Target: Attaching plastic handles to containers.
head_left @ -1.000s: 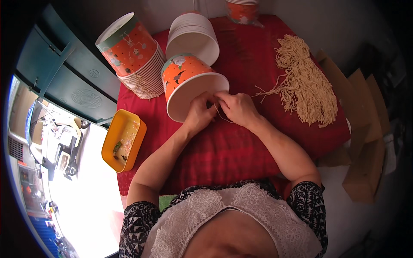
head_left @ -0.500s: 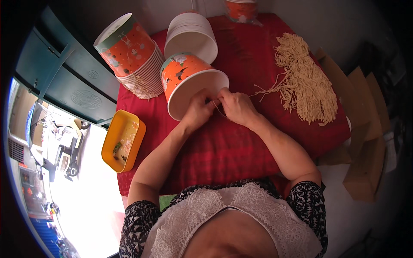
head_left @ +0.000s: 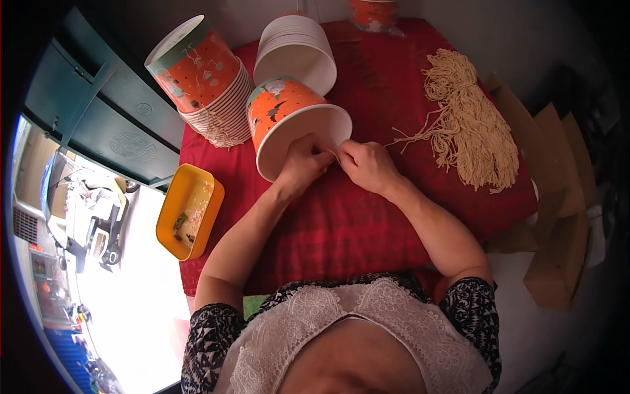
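Observation:
An orange paper bucket (head_left: 279,113) with dark printed figures and a white rim lies tipped on the table, its mouth turned toward me. My left hand (head_left: 304,161) is at the lower part of that mouth, thumb and fingers pinched together on a thin pale cord (head_left: 336,155). Just right of the rim, my right hand (head_left: 366,164) is closed with its fingertips on the same cord. Only a short piece of cord shows between the hands; the rest is hidden by the fingers.
A bundle of cream cords (head_left: 474,125) lies at right on the red tablecloth (head_left: 387,236). Behind the bucket are nested white buckets (head_left: 298,49) and a leaning orange stack (head_left: 203,72). A yellow tray (head_left: 209,220) with small scraps sits at left. Cardboard (head_left: 554,262) stands at right.
My right hand has moved slightly right, away from the left, widening the gap between them. The loop of cord that hung below the fingers is now a short piece between the hands.

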{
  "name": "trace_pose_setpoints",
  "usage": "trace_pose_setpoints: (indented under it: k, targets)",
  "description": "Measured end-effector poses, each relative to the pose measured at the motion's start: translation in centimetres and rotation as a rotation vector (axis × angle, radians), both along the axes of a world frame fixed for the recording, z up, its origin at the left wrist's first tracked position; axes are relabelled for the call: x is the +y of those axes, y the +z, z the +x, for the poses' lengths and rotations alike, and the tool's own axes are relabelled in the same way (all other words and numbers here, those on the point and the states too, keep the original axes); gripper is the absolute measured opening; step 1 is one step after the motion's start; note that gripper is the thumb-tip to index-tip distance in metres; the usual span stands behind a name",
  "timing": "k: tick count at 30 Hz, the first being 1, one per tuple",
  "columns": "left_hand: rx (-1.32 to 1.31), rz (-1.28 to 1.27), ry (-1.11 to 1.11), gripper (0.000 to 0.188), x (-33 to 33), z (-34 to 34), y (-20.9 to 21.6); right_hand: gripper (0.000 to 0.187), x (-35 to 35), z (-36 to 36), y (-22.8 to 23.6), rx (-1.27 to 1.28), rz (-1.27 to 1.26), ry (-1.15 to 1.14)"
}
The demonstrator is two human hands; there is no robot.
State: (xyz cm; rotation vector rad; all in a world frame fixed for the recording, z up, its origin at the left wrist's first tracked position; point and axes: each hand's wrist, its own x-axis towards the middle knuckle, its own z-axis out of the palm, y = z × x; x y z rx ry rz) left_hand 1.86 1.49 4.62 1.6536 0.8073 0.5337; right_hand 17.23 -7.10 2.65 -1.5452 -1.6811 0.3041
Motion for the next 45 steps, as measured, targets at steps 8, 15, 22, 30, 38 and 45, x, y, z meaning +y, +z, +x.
trace_pose_setpoints:
  k: [8, 15, 22, 30, 38, 45]
  targets:
    - [-0.025, 0.220, -0.010, 0.006, -0.1, 0.0, -1.0, 0.006, 0.5, 0.1, 0.1, -0.020, 0.322, -0.112]
    - [-0.015, 0.585, -0.042, 0.008, -0.9, 0.4, -1.2, 0.006, 1.4, 0.2, -1.3, 0.041, 0.255, -0.121]
    - [-0.016, 0.810, -0.031, 0.020, -0.7, 0.8, -2.2, 0.013, 1.4, 0.2, -1.2, 0.013, 0.136, -0.133]
    - [0.145, 0.955, 0.025, 0.020, -0.6, 0.8, -2.5, 0.015, 1.4, 0.2, -1.0, 0.037, 0.115, -0.123]
    - [0.109, 0.926, 0.004, 0.016, -0.4, 0.5, -2.9, 0.018, 1.6, 0.8, -1.4, 0.121, 0.116, -0.075]
    - [0.149, 0.974, -0.027, 0.013, -0.4, 0.3, -2.9, 0.022, 1.5, 1.5, -1.1, 0.159, 0.003, 0.040]
